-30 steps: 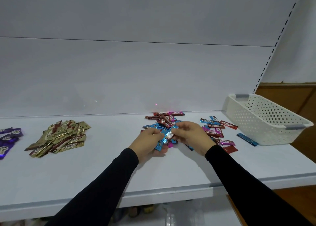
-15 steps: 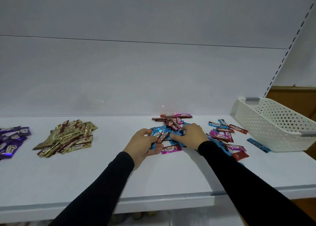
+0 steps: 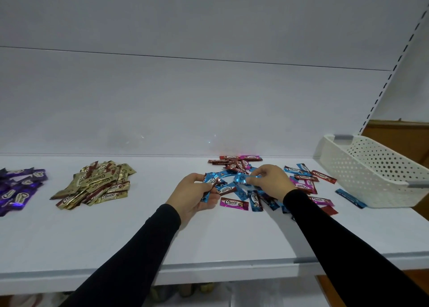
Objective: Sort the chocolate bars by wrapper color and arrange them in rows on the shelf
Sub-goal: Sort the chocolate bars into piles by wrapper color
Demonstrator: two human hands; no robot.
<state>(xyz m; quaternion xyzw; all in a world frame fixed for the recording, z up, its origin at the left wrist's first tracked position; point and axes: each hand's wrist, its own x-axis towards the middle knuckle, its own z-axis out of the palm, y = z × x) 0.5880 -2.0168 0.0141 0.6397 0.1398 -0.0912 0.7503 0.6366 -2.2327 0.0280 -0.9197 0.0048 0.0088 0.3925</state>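
Note:
A mixed heap of blue, pink and red chocolate bars lies mid-right on the white shelf. My left hand is shut on a few blue bars at the heap's left edge. My right hand pinches one blue bar just above the heap. A gold pile sits to the left, and a purple pile lies at the far left edge. A single pink bar lies in front of the heap.
A white perforated basket stands tilted at the shelf's right end, with one blue bar beside it. The shelf's back panel rises behind the piles. Its front edge runs below my forearms.
My right hand has lifted a blue bar out of the heap, having been flat on it half a second ago. My left hand still holds its blue bars. The camera has shifted slightly.

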